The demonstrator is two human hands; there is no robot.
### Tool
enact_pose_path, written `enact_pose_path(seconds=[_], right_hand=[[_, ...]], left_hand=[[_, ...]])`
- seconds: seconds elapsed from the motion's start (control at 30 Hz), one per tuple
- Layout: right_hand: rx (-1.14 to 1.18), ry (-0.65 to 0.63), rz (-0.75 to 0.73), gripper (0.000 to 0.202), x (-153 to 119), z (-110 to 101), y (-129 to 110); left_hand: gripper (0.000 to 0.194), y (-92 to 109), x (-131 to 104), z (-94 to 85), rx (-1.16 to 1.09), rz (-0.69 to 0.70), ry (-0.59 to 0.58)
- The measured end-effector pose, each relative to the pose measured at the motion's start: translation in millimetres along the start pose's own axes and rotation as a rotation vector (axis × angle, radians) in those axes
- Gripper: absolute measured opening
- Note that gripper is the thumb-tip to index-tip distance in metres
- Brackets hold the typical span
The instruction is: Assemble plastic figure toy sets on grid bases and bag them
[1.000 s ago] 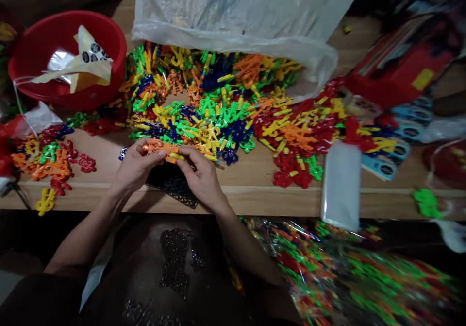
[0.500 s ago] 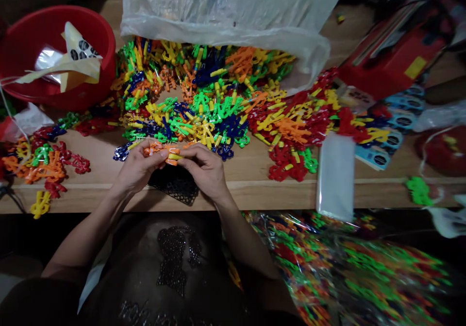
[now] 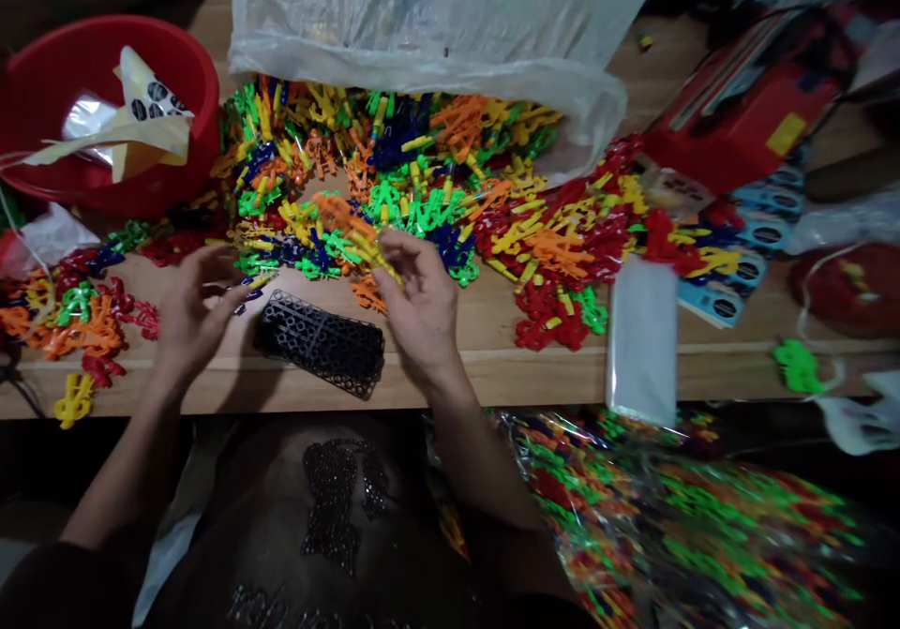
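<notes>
My left hand [image 3: 193, 315] is at the left of the pile, thumb and fingers closing on a small dark blue plastic figure with a yellow part [image 3: 259, 282]. My right hand [image 3: 422, 306] pinches an orange and yellow plastic figure [image 3: 369, 243], slightly blurred, over the front of the pile. Between the hands a black perforated plastic tray [image 3: 320, 343] lies aslant on the wooden table [image 3: 492, 385]. Behind them spreads a heap of plastic figures [image 3: 394, 202] in green, blue, orange, yellow and red.
A white plastic sack [image 3: 422, 20] opens onto the heap. At the left stands a red basin [image 3: 201, 67] with wrappers inside. Clear plastic bags [image 3: 643, 343] lie at the right, near a red machine [image 3: 745, 104] and blue printed cards [image 3: 724, 296]. Bagged figures [image 3: 689, 516] lie below the table edge.
My hands have moved apart from around one orange and yellow figure. The left went left to the blue figure; the right keeps an orange and yellow one. The black tray is now uncovered.
</notes>
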State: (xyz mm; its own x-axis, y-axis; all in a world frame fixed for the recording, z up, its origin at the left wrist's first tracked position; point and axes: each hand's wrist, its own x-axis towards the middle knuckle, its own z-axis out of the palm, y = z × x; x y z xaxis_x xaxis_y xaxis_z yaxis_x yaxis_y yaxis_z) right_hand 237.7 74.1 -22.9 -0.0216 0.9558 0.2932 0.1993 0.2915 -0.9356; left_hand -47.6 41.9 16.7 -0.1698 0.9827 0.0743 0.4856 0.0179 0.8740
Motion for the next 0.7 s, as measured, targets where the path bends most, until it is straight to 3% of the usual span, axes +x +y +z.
enact_pose_path(seconds=[0.07, 0.13, 0.23, 0.33, 0.43, 0.6, 0.7], right_hand=[[-0.076, 0.013, -0.065, 0.031, 5.1, -9.1, 1.6], [-0.118, 0.01, -0.069, 0.025, 4.8, -14.7, 3.7], [-0.15, -0.025, -0.068, 0.016, 2.9, -14.1, 5.1], [-0.227, -0.135, -0.144, 0.02, 21.2, -4.2, 6.5], [-0.352, -0.298, -0.256, 0.025, 71.7, 16.5, 15.1], [-0.751, -0.461, -0.275, 0.036, 175.1, 72.5, 39.4], [-0.957, -0.491, -0.267, 0.04, 210.8, 103.5, 51.7]], left_hand=[[0.035, -28.6, 0.6, -42.5, 0.419, -0.015, 0.092], [0.028, -60.9, -5.6, -80.8, 0.775, -0.054, 0.042], [0.027, -102.6, -21.0, -112.3, 0.866, -0.1, -0.035], [0.024, -124.0, -27.5, -110.1, 0.684, -0.096, -0.027], [0.033, -126.7, -17.4, -91.5, 0.587, -0.079, -0.07], [0.044, -118.0, 10.4, -70.4, 0.646, -0.095, -0.11], [0.04, -115.7, 19.2, -70.1, 0.76, -0.088, -0.135]])
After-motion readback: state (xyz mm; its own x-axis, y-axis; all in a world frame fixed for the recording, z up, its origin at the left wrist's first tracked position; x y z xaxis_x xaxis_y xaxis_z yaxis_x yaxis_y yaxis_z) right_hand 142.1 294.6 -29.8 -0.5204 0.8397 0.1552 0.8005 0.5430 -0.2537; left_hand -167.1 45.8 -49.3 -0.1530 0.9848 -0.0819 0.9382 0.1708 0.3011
